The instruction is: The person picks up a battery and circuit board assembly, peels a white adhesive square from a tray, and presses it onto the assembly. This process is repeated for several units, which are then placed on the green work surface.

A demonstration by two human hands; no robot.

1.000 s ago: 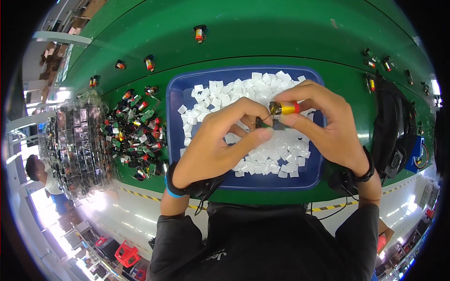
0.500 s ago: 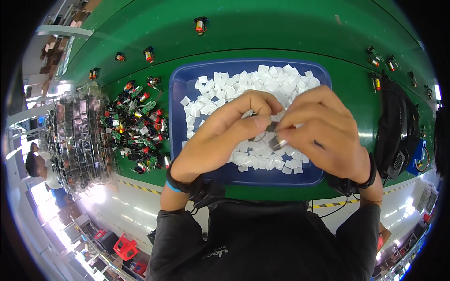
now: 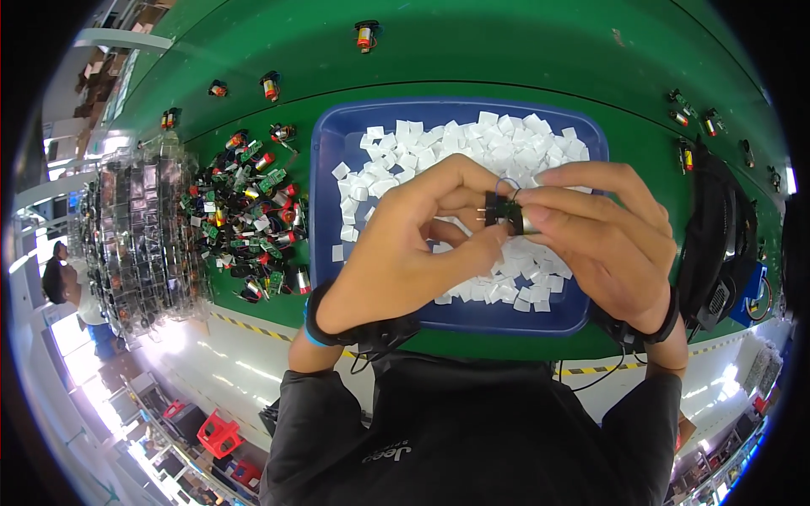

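Observation:
Over the blue tray (image 3: 317,177), both hands hold one small motor assembly (image 3: 501,211). It has a black end with thin metal pins pointing left, a silvery cylinder on its right and a thin looped wire on top. My left hand (image 3: 413,236) pinches the black end between thumb and fingers. Fingers of my right hand (image 3: 607,228) close around the silvery cylinder, partly hiding it. Beneath them, many white square pieces (image 3: 498,135) lie loosely in the tray.
Left of the tray, a heap of motors with green circuit boards (image 3: 253,215) covers the green table (image 3: 472,51). Stacked clear plastic trays (image 3: 143,236) stand farther left. Single motors (image 3: 365,37) lie along the back. A black bag (image 3: 713,228) sits at the right.
The motor assembly has turned so its pinned black end faces left and shows more clearly. My right hand has shifted slightly right and down, and the left fingers have regripped.

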